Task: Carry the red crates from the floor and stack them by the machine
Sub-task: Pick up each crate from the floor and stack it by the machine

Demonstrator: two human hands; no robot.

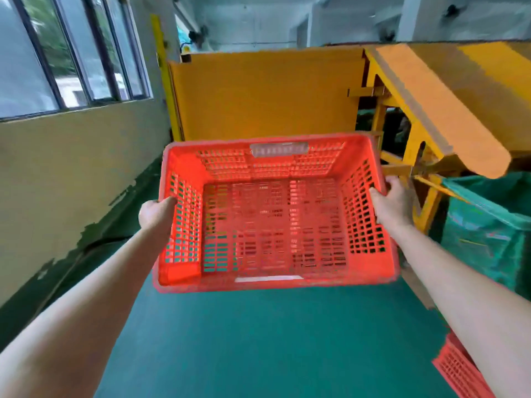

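Observation:
An empty red crate with slotted walls hangs in the air in front of me, open side up. My left hand grips its left rim, thumb over the edge. On the opposite side my right hand grips the right rim the same way. The yellow machine stands just beyond the crate, with a sloped chute running down to the right. Another red crate lies on the floor at the lower right, partly hidden by my right forearm.
Green floor stretches below the crate. A cream wall with windows runs along the left. A green sack-lined bin sits under the chute at right, beside the machine's yellow frame legs.

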